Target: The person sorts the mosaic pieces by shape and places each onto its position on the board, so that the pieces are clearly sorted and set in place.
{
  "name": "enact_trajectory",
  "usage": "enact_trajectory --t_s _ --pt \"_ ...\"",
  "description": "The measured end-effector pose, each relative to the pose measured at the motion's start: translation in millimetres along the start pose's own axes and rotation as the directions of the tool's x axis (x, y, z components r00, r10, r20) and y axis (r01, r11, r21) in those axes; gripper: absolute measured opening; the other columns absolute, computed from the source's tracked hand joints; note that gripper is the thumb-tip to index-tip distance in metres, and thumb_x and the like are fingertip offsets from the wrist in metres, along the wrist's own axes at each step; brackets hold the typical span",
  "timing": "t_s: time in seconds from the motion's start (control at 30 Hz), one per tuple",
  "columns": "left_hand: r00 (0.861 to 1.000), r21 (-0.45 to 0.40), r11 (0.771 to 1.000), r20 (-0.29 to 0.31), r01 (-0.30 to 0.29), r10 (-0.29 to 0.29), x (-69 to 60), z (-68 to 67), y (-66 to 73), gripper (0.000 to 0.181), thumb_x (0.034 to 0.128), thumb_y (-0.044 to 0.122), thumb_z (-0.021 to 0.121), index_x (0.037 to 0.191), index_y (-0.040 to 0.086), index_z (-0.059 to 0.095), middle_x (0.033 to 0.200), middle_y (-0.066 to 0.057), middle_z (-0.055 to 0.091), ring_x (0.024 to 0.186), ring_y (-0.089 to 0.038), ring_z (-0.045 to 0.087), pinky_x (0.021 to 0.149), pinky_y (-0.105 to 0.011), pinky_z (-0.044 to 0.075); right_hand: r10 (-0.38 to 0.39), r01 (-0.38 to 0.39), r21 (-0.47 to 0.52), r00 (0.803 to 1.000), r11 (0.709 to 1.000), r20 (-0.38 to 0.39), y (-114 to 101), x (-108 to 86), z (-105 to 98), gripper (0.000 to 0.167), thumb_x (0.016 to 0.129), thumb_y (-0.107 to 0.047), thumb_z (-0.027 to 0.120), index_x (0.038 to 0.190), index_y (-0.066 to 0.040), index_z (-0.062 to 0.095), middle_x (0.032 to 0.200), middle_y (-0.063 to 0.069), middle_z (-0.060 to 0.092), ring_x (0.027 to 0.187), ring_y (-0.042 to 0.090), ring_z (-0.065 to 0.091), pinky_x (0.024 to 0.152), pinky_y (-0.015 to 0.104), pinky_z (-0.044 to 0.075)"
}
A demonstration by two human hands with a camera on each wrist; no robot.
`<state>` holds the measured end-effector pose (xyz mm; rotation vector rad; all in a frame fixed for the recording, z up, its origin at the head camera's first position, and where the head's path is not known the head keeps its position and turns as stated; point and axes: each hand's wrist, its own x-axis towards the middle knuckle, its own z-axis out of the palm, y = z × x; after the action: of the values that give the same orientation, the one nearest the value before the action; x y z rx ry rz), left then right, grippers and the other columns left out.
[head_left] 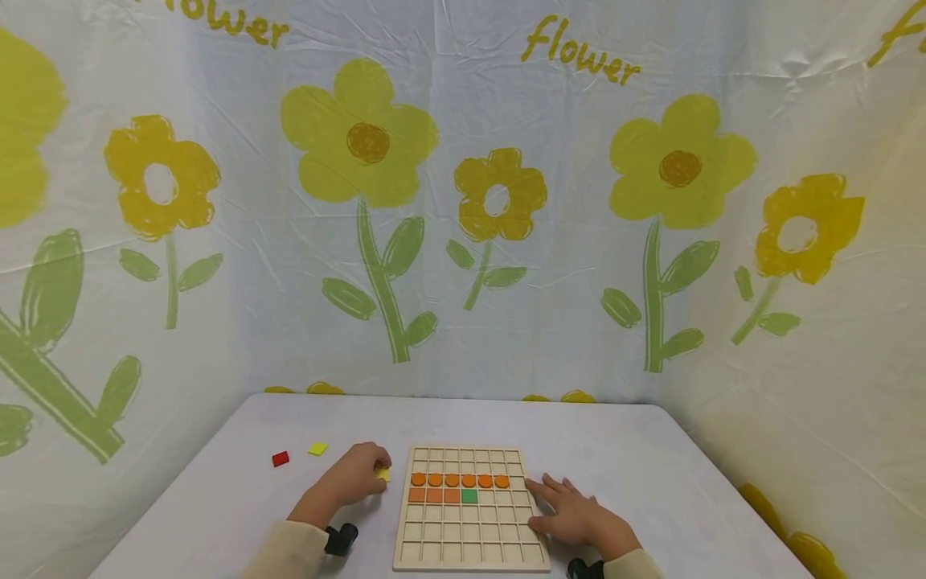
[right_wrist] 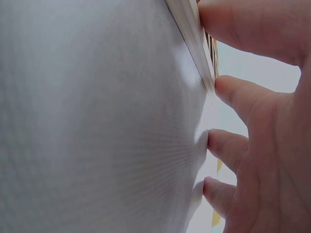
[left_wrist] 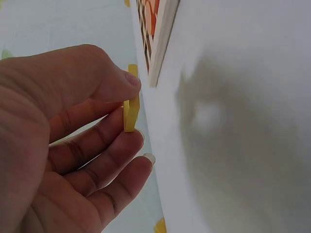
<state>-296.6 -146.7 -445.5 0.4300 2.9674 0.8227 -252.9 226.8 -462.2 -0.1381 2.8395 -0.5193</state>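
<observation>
Between thumb and fingers my left hand (head_left: 356,472) pinches a thin yellow tile (left_wrist: 131,99), held a little above the table just left of a wooden grid board (head_left: 472,553). My right hand (head_left: 575,515) rests at the board's right edge, fingers spread, with thumb and index finger touching the frame. On the board, one row carries several orange round discs (head_left: 452,480). The row below has three orange square tiles (head_left: 434,496) and a green square tile (head_left: 469,496) to their right.
Left of my left hand, a red tile (head_left: 280,458) and another yellow tile (head_left: 317,449) lie on the white table (head_left: 593,434). A flower-printed curtain (head_left: 492,346) hangs behind the table and at both sides.
</observation>
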Motion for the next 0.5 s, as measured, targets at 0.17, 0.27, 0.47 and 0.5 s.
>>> enact_trajectory --t_s 0.17,0.27,0.47,0.5 --pt "0.999 0.009 0.999 0.012 -0.031 0.031 6.5 9.0 8.8 0.024 0.0768 0.010 0.076 0.100 0.007 0.068 0.092 0.000 0.059 0.086 -0.017 0.051 0.086 -0.043 0.049 -0.008 0.008 -0.007 1.000 1.000 -0.005 0.6 0.3 -0.5 0.071 0.082 -0.054 0.064 0.144 -0.025 0.046 0.152 0.013 0.040 0.140 0.051 0.026 0.100 0.080 0.016" --pt "0.998 0.007 0.999 0.019 -0.052 0.052 8.8 12.8 15.2 0.025 0.0765 0.010 0.075 0.100 0.007 0.068 0.092 0.000 0.059 0.086 -0.017 0.051 0.085 -0.043 0.049 -0.011 0.011 -0.006 1.000 1.000 -0.009 0.5 -0.1 -0.6 0.071 0.082 -0.054 0.064 0.144 -0.025 0.046 0.152 0.013 0.040 0.140 0.052 0.026 0.100 0.080 0.016" --pt "0.994 -0.020 0.995 0.043 -0.100 0.101 9.8 18.5 28.3 0.027 0.0771 0.010 0.074 0.103 0.004 0.069 0.093 -0.001 0.060 0.087 -0.017 0.053 0.085 -0.044 0.050 -0.011 0.011 0.000 1.000 1.000 -0.006 0.5 -0.8 -0.3 0.071 0.082 -0.054 0.064 0.144 -0.025 0.046 0.152 0.013 0.040 0.140 0.051 0.026 0.100 0.080 0.016" --pt "0.993 -0.024 0.994 0.046 -0.108 0.109 10.2 19.8 30.3 0.027 0.0774 0.011 0.074 0.103 0.003 0.069 0.093 -0.001 0.060 0.087 -0.017 0.053 0.085 -0.044 0.050 -0.011 0.011 0.001 1.000 1.000 -0.005 0.4 -0.9 -0.5 0.070 0.082 -0.053 0.064 0.144 -0.025 0.046 0.152 0.013 0.040 0.140 0.051 0.026 0.100 0.080 0.015"
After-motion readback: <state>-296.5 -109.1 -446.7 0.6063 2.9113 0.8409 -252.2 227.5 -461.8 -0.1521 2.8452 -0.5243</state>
